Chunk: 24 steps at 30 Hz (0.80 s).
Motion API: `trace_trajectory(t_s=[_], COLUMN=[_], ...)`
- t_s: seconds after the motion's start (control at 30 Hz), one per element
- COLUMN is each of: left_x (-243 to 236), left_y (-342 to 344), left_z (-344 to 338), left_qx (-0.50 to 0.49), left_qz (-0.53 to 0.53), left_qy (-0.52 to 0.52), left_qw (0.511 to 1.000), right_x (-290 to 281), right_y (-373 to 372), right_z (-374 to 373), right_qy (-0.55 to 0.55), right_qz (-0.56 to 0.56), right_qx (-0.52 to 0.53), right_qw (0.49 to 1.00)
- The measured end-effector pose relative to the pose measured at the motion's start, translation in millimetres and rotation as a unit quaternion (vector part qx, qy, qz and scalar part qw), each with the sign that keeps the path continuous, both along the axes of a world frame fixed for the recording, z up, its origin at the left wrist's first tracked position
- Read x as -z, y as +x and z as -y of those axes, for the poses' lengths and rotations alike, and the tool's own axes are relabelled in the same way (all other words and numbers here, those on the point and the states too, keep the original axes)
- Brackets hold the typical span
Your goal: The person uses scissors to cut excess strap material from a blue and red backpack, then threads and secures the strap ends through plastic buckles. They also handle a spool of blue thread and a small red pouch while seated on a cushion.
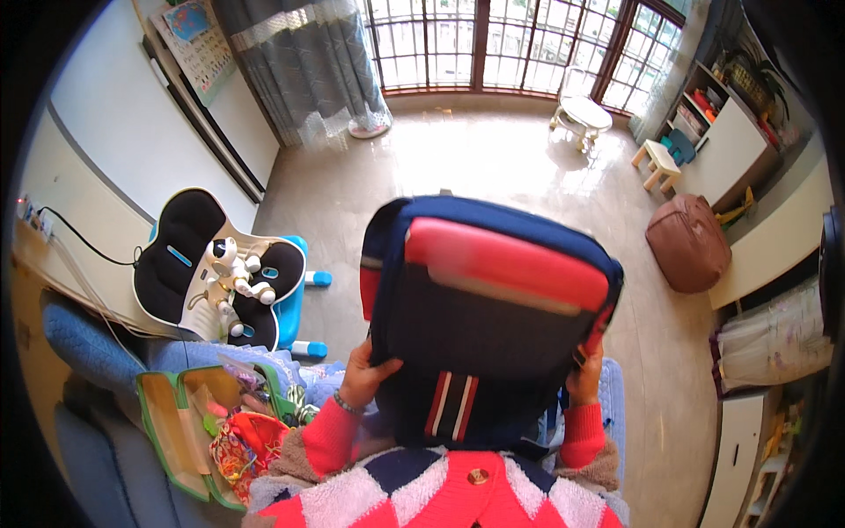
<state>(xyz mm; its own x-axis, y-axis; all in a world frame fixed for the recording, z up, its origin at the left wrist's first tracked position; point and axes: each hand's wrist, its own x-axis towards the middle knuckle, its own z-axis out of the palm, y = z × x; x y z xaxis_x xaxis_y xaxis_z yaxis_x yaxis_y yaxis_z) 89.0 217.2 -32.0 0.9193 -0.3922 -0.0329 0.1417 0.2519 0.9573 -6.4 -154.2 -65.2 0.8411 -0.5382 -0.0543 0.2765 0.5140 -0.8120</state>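
Observation:
A navy backpack point(493, 326) with a red panel across its top and a striped patch low on its front stands upright before my chest. My left hand point(363, 377) grips its lower left side, thumb over the front. At the opposite lower side, my right hand point(584, 374) is closed on the backpack's edge, its fingers partly hidden. Beside my left arm lies an open green case point(167, 440) holding a red patterned cloth bundle point(249, 443) and other small items.
On the left, a white robot dog toy point(233, 277) sits on a black-padded chair point(180, 246) with blue feet. A brown pouf point(688, 242), a small stool point(658, 163) and a cabinet point(735, 145) line the right. A white chair point(583, 114) stands by the window.

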Motion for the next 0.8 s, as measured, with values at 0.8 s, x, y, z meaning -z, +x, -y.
trace_trajectory(t_s=[0.8], left_x=[9.5], left_y=[-35.5], left_z=[30.3], left_qx=[0.005], left_qz=[-0.162], left_qy=[0.059], left_qw=[0.985], right_x=[-1.5], right_y=[-6.6], right_z=[-61.1], right_qy=[-0.099], right_qz=[-0.199], right_qx=[-0.090], right_qw=[0.971])
